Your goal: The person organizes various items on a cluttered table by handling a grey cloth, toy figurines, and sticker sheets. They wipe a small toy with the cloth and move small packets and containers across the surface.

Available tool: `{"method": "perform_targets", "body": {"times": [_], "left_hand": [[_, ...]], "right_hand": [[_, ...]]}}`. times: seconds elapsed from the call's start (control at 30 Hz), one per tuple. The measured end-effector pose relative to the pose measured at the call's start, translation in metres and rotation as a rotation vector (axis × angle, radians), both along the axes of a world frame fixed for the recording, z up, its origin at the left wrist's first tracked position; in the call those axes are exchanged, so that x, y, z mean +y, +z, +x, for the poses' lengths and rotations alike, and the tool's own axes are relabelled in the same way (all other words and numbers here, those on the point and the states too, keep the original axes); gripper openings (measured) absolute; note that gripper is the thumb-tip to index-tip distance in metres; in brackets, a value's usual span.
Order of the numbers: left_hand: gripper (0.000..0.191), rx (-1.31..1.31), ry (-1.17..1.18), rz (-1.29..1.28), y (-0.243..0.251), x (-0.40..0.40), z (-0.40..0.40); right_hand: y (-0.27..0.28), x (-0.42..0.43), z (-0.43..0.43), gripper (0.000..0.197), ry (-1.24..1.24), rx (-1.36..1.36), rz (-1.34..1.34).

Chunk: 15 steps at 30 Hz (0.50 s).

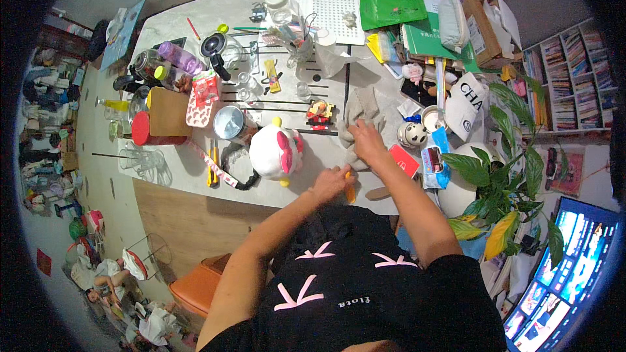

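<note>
My right hand (366, 141) lies on a crumpled grey cloth (364, 107) on the table; its fingers bend onto the fabric, and whether they pinch it does not show. My left hand (333, 184) rests at the near edge of the table, with a small orange object (350, 194) by its fingertips, partly covered by them. Left of that hand sits a white plush toy (266, 152) with pink and yellow parts. A small red and yellow toy figure (320, 115) stands beyond it. A red booklet or box (404, 160) lies under or beside my right forearm.
A round canister (230, 123), a yellow utility knife (212, 164) and a red-lidded container (142, 128) stand or lie leftward. On the right are a football-patterned ball (412, 134), a blue wipes packet (436, 156) and a leafy potted plant (464, 166). Glass cups (302, 90) stand farther back.
</note>
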<state>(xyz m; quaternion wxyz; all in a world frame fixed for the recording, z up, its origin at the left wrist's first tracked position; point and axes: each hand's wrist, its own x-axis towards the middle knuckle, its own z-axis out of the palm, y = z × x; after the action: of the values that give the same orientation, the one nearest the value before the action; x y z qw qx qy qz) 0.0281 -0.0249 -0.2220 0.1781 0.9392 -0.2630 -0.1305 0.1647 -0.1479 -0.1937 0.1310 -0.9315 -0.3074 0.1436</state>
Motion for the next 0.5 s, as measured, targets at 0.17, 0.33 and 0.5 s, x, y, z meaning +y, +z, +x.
{"method": "perform_targets", "body": {"times": [0.17, 0.33, 0.5], "left_hand": [[0.022, -0.014, 0.082, -0.183, -0.012, 0.035, -0.018], [0.018, 0.101, 0.260, -0.226, -0.009, 0.044, -0.036], [0.018, -0.015, 0.293, -0.248, -0.008, 0.038, -0.037]], "right_hand": [[0.006, -0.032, 0.041, 0.035, -0.241, 0.212, 0.236], [0.004, -0.036, 0.038, 0.047, -0.322, 0.065, 0.198], [0.003, -0.029, 0.029, 0.054, -0.236, 0.212, 0.224]]}}
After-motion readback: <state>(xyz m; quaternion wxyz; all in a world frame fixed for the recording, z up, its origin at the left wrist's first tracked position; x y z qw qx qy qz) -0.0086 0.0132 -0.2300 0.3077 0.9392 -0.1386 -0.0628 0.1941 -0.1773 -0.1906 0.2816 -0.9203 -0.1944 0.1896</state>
